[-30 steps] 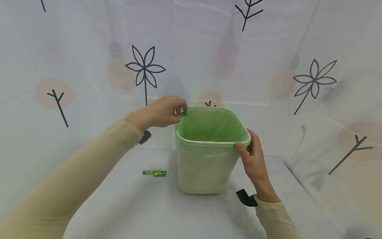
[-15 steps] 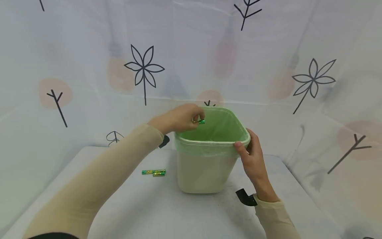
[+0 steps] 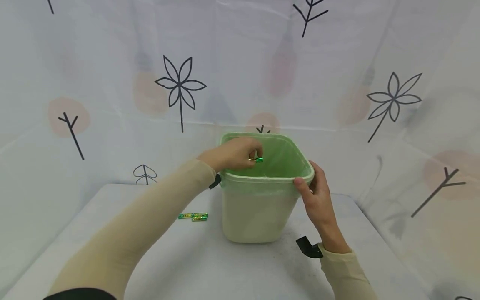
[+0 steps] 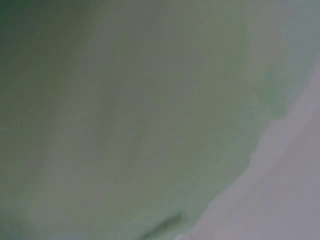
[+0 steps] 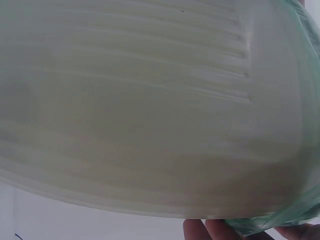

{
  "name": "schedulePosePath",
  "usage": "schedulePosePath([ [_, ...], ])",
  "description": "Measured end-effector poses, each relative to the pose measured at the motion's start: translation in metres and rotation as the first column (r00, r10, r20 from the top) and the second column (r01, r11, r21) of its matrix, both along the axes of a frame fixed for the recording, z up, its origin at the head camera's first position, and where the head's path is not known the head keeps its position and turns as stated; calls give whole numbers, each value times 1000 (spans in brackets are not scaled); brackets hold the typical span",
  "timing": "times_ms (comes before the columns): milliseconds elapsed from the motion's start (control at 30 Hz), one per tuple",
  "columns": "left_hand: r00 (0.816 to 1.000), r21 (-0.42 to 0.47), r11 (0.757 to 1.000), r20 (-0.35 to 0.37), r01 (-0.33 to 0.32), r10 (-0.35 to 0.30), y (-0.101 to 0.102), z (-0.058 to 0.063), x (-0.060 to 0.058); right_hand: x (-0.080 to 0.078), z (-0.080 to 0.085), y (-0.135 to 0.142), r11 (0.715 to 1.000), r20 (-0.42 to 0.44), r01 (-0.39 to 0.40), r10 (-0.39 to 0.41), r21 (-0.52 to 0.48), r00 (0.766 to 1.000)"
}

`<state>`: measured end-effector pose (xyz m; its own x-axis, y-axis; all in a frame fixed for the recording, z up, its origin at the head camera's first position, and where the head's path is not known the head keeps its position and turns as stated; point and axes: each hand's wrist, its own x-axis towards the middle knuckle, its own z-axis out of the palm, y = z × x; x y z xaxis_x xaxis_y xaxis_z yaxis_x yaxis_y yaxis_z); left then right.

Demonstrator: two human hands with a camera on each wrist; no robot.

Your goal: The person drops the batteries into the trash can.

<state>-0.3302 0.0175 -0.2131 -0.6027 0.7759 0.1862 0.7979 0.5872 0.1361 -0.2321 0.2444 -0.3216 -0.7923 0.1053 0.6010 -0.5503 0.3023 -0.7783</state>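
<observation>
A pale trash bin (image 3: pixel 255 216) lined with a thin green bag (image 3: pixel 277 150) stands upright on the table. Over its opening, my left hand (image 3: pixel 236 153) pinches a small green-and-gold battery (image 3: pixel 258 159) between thumb and fingers. The left wrist view is blurred by the bin's near side and shows no fingers. At the bin's right front corner, my right hand (image 3: pixel 316 200) grips the rim, thumb on the front and fingers round the side. From the right wrist view, fingertips (image 5: pixel 215 230) show below the bin wall (image 5: pixel 125 125), beside the bag's folded edge.
Several more green-and-gold batteries (image 3: pixel 193 216) lie together on the white table (image 3: pixel 232 271), left of the bin. Behind stands a white cloth backdrop (image 3: pixel 240 62) with flower and twig drawings. Another cloth side (image 3: pixel 442 175) rises at the right.
My left hand has moved right and slightly down with the battery, from the bin's left rim to over its opening. The right hand keeps its grip on the rim.
</observation>
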Motion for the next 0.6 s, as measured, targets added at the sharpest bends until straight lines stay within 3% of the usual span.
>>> schedulePosePath([
  [600, 1000, -20, 1000, -5, -7, 7, 4, -4, 7, 2, -2, 2, 1000, -3, -28, 28, -9, 1000],
])
